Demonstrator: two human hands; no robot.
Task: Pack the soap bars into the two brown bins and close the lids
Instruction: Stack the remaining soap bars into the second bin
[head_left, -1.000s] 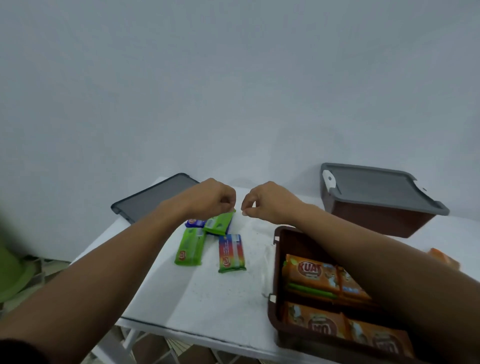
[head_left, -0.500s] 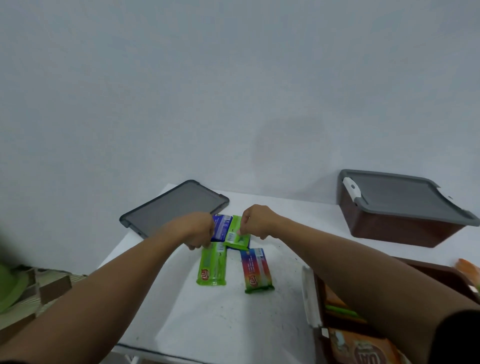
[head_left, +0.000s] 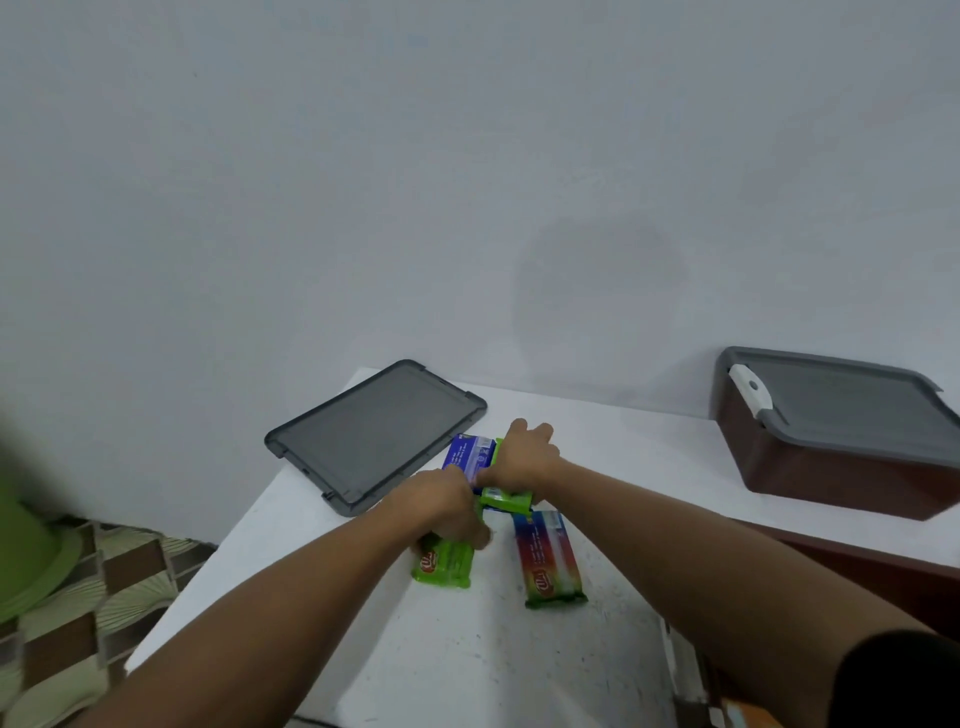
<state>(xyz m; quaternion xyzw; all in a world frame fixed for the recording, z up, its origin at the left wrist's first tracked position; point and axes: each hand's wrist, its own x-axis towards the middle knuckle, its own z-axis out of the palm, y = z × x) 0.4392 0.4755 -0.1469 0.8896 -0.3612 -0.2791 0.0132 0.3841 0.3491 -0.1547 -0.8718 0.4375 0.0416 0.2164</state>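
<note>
Soap bars lie clustered mid-way across the white table (head_left: 467, 654): the left hand (head_left: 451, 512) curls its fingers round the near green bar (head_left: 444, 566), while the right hand (head_left: 523, 457) lies over the far green bar (head_left: 506, 500), fingers bent down round it, just beside a blue bar (head_left: 466, 453). A striped bar (head_left: 548, 558) lies untouched to their right. A loose grey lid (head_left: 376, 434) sits far left, and a closed brown bin (head_left: 831, 467) stands far right, well apart.
</note>
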